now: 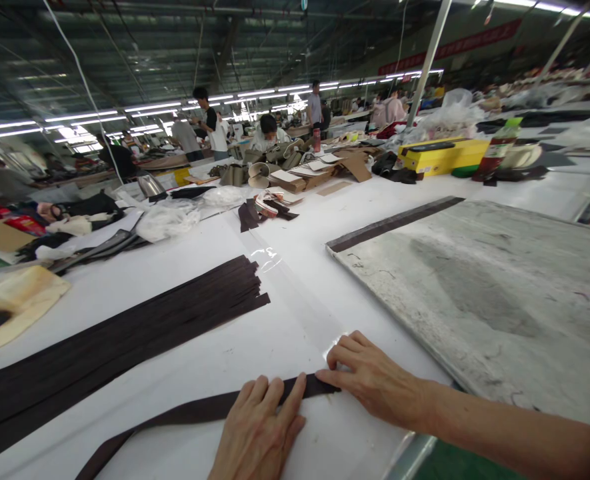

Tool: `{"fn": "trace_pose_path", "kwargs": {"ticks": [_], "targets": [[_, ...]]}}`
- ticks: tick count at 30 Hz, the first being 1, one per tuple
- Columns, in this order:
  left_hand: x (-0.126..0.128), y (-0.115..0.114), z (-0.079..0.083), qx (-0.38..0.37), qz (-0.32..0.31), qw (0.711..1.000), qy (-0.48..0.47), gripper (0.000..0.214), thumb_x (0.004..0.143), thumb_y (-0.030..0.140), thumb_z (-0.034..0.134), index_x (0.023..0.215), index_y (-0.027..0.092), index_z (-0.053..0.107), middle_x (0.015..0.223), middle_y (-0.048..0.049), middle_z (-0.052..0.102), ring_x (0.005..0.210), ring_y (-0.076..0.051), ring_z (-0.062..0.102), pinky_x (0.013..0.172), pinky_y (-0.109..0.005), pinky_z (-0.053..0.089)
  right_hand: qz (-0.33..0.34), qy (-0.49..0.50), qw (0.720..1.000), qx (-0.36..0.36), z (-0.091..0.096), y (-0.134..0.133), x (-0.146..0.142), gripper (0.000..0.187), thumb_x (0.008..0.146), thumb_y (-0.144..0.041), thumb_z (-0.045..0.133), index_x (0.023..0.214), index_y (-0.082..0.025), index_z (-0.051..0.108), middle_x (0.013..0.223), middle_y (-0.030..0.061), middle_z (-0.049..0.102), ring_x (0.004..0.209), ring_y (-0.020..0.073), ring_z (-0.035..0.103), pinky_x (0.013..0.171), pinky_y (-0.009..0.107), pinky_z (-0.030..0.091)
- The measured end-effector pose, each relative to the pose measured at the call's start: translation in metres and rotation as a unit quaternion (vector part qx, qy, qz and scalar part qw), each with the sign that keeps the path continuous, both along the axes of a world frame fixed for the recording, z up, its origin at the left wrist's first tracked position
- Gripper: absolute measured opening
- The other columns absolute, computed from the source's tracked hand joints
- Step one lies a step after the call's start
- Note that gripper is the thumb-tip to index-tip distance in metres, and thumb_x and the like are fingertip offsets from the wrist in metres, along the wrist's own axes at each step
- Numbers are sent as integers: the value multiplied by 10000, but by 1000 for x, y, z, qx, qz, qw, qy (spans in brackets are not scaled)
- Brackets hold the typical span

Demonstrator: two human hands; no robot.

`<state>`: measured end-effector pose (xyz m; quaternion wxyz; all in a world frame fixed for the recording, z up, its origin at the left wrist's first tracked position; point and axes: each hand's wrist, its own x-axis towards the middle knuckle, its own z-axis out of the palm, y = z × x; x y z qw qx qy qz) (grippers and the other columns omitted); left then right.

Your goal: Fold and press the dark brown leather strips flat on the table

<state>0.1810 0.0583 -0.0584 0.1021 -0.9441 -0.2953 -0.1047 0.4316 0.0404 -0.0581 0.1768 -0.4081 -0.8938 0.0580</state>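
"Where's our long, dark-brown, fabric-like strip (pixel 189 411)?"

"Seven o'clock on our smooth white tabletop (pixel 285 340). Our left grip (pixel 265 427) presses it, fingers extended; our right grip (pixel 369 381) touches its end, perhaps pinching: we can't tell."

"Progress?"

"We judge this strip mid-handling; the layered dark-brown stack of strips (pixel 125 340) at eight o'clock seems left. What's finished, we can't tell."

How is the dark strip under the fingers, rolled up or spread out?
Spread out: the dark strip runs in a long curve from the right hand, under the left hand, to the picture's bottom edge.
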Motion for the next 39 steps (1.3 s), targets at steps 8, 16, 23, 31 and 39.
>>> {"fn": "trace_pose_path", "kwargs": {"ticks": [8, 16, 23, 31, 39], "targets": [[4, -2, -2, -9, 8, 1000, 4, 567, 885, 364, 614, 1408, 285, 409, 982, -25, 597, 855, -213, 536, 772, -352, 438, -7, 10, 1000, 5, 0, -5, 7, 289, 964, -99, 380, 1090, -203, 618, 920, 63, 567, 837, 193, 441, 762, 361, 288], [6, -3, -1, 13, 4, 1000, -2, 539, 855, 367, 644, 1358, 271, 475, 942, -29, 596, 823, -217, 535, 745, -350, 433, -28, 30, 998, -43, 14, -5, 9, 331, 962, -98, 371, 1170, -223, 595, 1001, 77, 579, 890, 199, 464, 794, 364, 301], [6, -3, -3, 1, 16, 1000, -1, 541, 871, 371, 628, 1375, 291, 448, 961, -17, 599, 852, -218, 543, 763, -354, 448, -5, -5, 999, -48, 14, -3, 8, 312, 944, -90, 415, 1128, -251, 610, 1035, 57, 568, 935, 200, 455, 852, 388, 286], [6, -3, -2, -5, 18, 1000, 4, 538, 884, 370, 606, 1388, 293, 431, 965, -23, 597, 846, -219, 537, 761, -361, 456, -23, 18, 999, -17, 13, -8, 25, 312, 917, -51, 388, 1021, -203, 640, 979, 61, 580, 899, 192, 463, 823, 374, 297], [8, -7, -1, -8, 23, 1000, -6, 549, 864, 346, 627, 1378, 284, 444, 938, -26, 608, 809, -227, 555, 727, -379, 492, -6, 12, 1000, -1, 9, -13, -2, 385, 894, -53, 423, 1232, -187, 548, 1011, 77, 580, 919, 206, 472, 843, 385, 314]]}}
